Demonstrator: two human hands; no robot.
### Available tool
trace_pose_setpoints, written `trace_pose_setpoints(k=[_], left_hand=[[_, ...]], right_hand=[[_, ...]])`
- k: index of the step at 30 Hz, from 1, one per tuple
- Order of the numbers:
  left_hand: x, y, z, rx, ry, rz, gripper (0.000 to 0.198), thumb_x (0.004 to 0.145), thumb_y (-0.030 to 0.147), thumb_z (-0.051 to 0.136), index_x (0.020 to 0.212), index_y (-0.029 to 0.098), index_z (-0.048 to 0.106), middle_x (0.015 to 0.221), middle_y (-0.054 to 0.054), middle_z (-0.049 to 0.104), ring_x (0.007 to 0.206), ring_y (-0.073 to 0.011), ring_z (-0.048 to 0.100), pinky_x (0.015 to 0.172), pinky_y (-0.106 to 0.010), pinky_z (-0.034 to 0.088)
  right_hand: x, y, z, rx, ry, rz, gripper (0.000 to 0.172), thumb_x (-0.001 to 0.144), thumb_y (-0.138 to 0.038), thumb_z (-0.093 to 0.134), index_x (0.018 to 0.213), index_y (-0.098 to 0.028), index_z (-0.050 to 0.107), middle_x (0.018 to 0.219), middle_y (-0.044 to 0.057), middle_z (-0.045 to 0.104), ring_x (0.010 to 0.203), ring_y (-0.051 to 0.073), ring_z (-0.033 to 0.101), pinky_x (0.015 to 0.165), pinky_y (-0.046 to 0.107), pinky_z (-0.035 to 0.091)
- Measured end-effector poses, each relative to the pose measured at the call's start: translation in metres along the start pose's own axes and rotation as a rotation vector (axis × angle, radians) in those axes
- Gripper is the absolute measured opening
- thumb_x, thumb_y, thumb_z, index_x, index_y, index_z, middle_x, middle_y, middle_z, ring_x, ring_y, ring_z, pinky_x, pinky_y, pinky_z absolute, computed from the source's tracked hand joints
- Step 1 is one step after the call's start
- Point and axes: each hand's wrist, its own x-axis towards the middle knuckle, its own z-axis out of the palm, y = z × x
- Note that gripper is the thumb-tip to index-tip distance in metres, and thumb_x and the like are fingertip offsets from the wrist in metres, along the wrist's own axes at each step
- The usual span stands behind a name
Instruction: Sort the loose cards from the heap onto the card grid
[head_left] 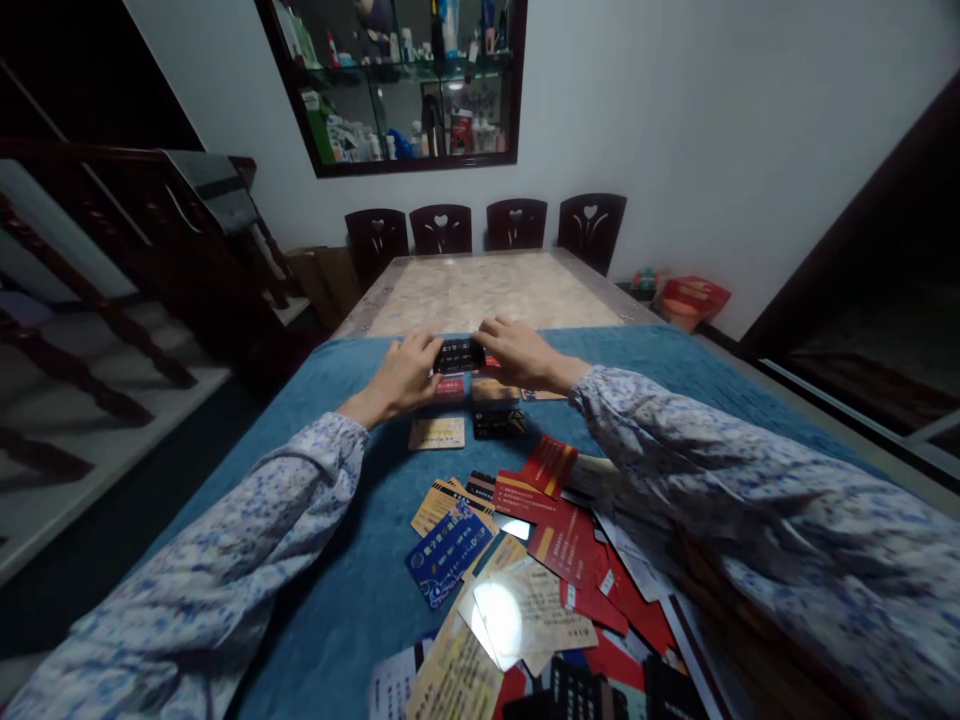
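Stretched forward over the blue cloth, my left hand (406, 376) and my right hand (517, 352) grip a black card (459, 355) by its two ends. Beneath and in front of it, cards lie in rows: a red one (450, 390), a brown one (493, 391), a cream one (437, 433) and a black one with gold lines (500, 424). Closer to me spreads a loose, overlapping pile, with a blue card (450, 553), red cards (568, 545) and cream cards (534, 608). My right forearm passes above the pile's right side.
The blue cloth (337, 590) covers the near part of a stone-topped table (487, 290). Dark chairs (442, 230) line its far end. A wooden stair railing (97, 290) stands left; a red bag (694, 296) sits on the floor at right.
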Motion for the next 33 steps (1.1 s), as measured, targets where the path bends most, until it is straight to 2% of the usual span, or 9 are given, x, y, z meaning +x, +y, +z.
trace_pose_setpoints(k=[7,14,23,33], left_hand=[[0.029,-0.039,0.028,-0.052,-0.019,-0.030,0.042,0.082,0.021,0.060,0.123,0.011,0.061,0.122,-0.017,0.061,0.116,-0.0320,0.058,0.102,-0.046,0.050],[0.049,-0.065,0.057,-0.148,-0.057,-0.072,0.037,0.079,0.019,0.062,0.116,0.014,0.064,0.120,-0.014,0.062,0.115,-0.0310,0.060,0.101,-0.042,0.050],[0.071,-0.079,0.071,-0.188,-0.167,-0.169,0.040,0.077,0.016,0.060,0.116,0.012,0.067,0.122,-0.014,0.066,0.112,-0.0285,0.063,0.100,-0.036,0.052],[0.087,-0.082,0.086,-0.240,-0.258,-0.256,0.038,0.069,0.010,0.062,0.104,0.016,0.074,0.109,-0.009,0.074,0.107,-0.0286,0.068,0.095,-0.031,0.054]], right_hand=[[0.046,0.012,0.014,0.022,-0.097,0.079,0.046,0.091,-0.031,0.065,0.132,-0.012,0.061,0.136,0.019,0.060,0.122,0.035,0.050,0.087,0.042,0.045],[0.070,0.024,0.032,0.032,-0.148,0.090,0.041,0.092,-0.031,0.063,0.129,-0.013,0.065,0.135,0.019,0.062,0.122,0.036,0.053,0.090,0.044,0.045],[0.096,0.034,0.058,0.044,-0.233,0.142,0.041,0.090,-0.032,0.064,0.127,-0.017,0.068,0.136,0.017,0.065,0.126,0.038,0.052,0.095,0.048,0.042],[0.116,0.042,0.084,0.042,-0.268,0.154,0.043,0.086,-0.035,0.065,0.124,-0.018,0.072,0.131,0.017,0.068,0.120,0.037,0.051,0.090,0.046,0.044]])
